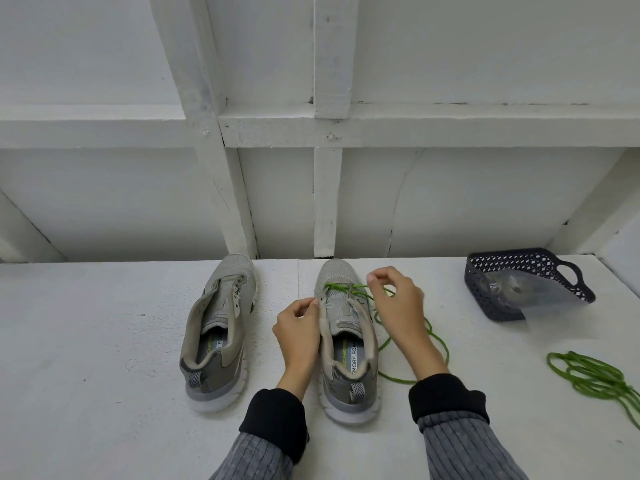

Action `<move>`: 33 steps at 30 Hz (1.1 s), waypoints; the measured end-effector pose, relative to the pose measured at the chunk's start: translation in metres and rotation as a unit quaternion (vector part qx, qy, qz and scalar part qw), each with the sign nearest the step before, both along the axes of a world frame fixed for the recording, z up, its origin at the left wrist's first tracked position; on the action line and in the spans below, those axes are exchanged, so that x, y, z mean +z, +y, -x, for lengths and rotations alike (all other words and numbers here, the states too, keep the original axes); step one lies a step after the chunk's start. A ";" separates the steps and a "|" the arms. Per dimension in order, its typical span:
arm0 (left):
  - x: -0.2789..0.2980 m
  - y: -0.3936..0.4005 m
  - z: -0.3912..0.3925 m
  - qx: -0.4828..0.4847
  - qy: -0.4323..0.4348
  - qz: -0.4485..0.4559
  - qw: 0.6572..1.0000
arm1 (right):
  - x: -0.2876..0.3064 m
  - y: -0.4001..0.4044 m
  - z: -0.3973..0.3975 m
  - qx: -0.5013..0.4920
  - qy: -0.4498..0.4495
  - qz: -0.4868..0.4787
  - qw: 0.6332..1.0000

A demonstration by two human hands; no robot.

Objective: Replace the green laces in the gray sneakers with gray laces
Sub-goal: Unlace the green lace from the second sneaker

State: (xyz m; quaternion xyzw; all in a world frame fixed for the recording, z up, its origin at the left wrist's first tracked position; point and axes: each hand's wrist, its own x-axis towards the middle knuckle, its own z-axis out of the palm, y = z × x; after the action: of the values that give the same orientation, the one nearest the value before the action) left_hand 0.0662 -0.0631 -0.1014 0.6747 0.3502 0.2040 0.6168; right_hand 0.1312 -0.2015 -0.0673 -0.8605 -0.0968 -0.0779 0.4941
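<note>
Sneakers stand side by side on the white table [104, 341], toes pointing away toward the white panelled wall [450, 202]. The left sneaker [221, 327] has bare eyelets, its tongue loose and no lace in it. The right sneaker [346, 341] keeps a green lace [408, 344] only through the lowest eyelets near the toe; the rest of that lace trails off its right side and loops over the table beside the shoe.

The left hand [298, 327] sits against the left edge of the right sneaker's upper, its grip closed, thumb and forefinger pinching the eyelet strip there. Whether they also touch the lace cannot be told. The right hand [394, 306] is just right of the toe area, fingers curled, thumb and forefinger pinching the green lace where it leaves the eyelets. Both wrists show black cuffs under gray ribbed sleeves.

A second green lace [588, 375] lies in a loose bundle well to the right, near the table's edge of view, apart from both shoes. Behind it, near the wall, a dark perforated basket [526, 268] with a handle rests tipped on its side, with a clear plastic bag [519, 292] in its mouth; what the bag holds is too blurred to tell.
</note>
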 end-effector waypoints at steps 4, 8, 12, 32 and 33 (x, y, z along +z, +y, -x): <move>0.006 0.007 -0.006 -0.028 0.014 0.000 0.999 | -0.010 0.019 0.019 0.038 0.094 0.023 0.995; 0.018 0.015 -0.019 -0.117 0.046 -0.061 0.990 | -0.023 0.025 0.024 -0.038 0.073 -0.024 0.996; 0.033 0.013 -0.037 -0.246 0.068 -0.276 0.927 | -0.020 0.025 0.026 -0.102 0.089 -0.103 0.985; 0.012 0.033 -0.041 -0.068 -0.038 0.038 0.996 | -0.022 0.025 0.029 -0.145 0.108 -0.177 0.967; 0.014 0.035 -0.043 -0.098 -0.051 -0.028 0.993 | -0.022 0.025 0.029 -0.142 0.108 -0.178 0.968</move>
State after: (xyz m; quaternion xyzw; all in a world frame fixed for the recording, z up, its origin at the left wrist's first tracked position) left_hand 0.1091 -0.0285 -0.0874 0.7117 0.2442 0.1865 0.6317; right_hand 0.1023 -0.1767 -0.0889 -0.7667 0.0959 -0.0705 0.6308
